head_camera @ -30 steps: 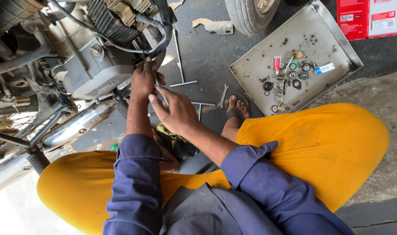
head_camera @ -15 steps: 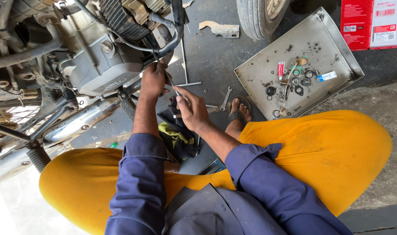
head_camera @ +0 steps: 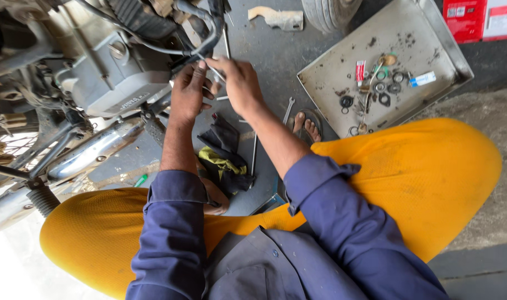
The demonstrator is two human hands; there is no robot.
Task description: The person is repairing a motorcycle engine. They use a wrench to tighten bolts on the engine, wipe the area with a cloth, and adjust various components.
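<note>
Both my hands are raised to the side of a motorcycle engine (head_camera: 117,78). My left hand (head_camera: 188,93) is closed around a thin metal tool (head_camera: 213,71) just under a curved black hose (head_camera: 208,30). My right hand (head_camera: 239,83) meets it from the right, fingertips pinching the same tool's upper end. What the tool's tip touches is hidden by my fingers. Below my forearms, dark and yellow rags (head_camera: 226,153) lie on the floor by my knees.
A dented metal tray (head_camera: 425,33) with washers, seals and small tubes lies at the right. A spanner (head_camera: 288,108) and a long rod (head_camera: 253,155) lie on the floor. The chrome exhaust pipe (head_camera: 92,153) runs at the left. A tyre (head_camera: 331,11) and red box (head_camera: 481,19) are at the top.
My right hand has risen from above the rags to join my left hand at the engine. Both hands have shifted slightly up toward the hose.
</note>
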